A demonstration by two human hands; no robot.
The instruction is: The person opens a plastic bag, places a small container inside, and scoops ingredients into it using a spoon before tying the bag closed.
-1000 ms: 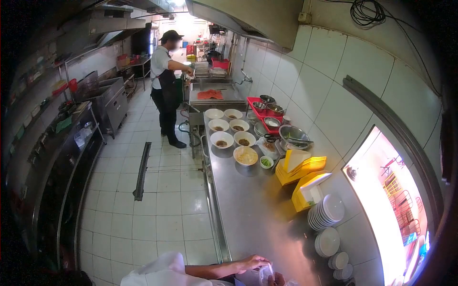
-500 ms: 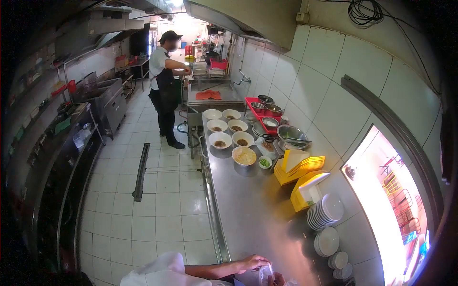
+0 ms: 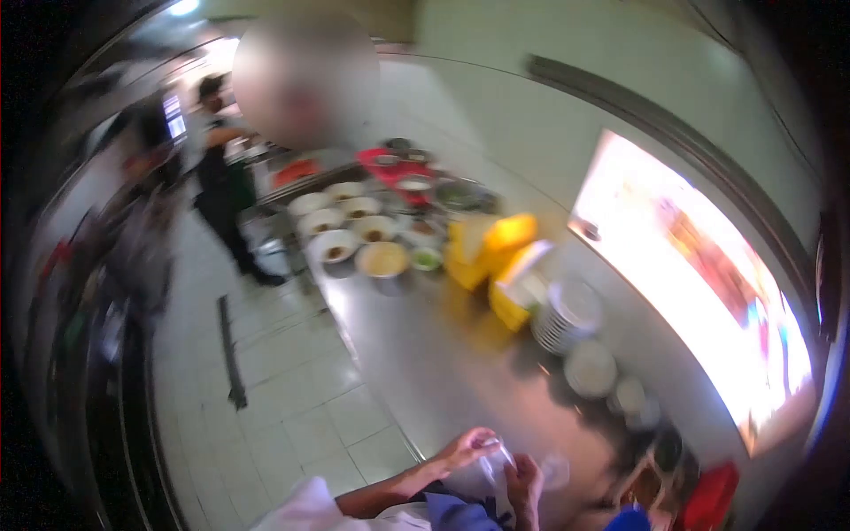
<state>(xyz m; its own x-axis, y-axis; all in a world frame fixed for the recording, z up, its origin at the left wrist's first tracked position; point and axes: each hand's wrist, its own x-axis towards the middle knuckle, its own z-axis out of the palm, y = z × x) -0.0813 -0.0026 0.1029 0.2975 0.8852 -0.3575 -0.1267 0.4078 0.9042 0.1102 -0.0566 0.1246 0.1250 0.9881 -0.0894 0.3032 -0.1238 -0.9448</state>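
Observation:
My left hand (image 3: pixel 467 448) and my right hand (image 3: pixel 524 482) are close together over the near end of the steel counter (image 3: pixel 434 372). Both have their fingers closed on a clear plastic bag (image 3: pixel 490 475). Its edge is pinched between them, and a see-through part shows on the far side of my right hand. Motion blur hides what, if anything, is in the bag. Further along the counter stand several white bowls (image 3: pixel 335 247) with brown contents. Nearest of these is a bowl of pale yellow food (image 3: pixel 383 260), with a small bowl of chopped greens (image 3: pixel 427 259) beside it.
Yellow holders (image 3: pixel 509 296) and white plate stacks (image 3: pixel 567 319) line the wall below a bright serving window (image 3: pixel 682 274). A red tray (image 3: pixel 390 166) with metal bowls is at the back. Lower right is a red container (image 3: pixel 711 496). A co-worker (image 3: pixel 226 177) stands beyond the counter.
The view has swung right and down, blurring the scene. My hands now show more fully, still on the plastic bag. Dark and red items have come into view at lower right.

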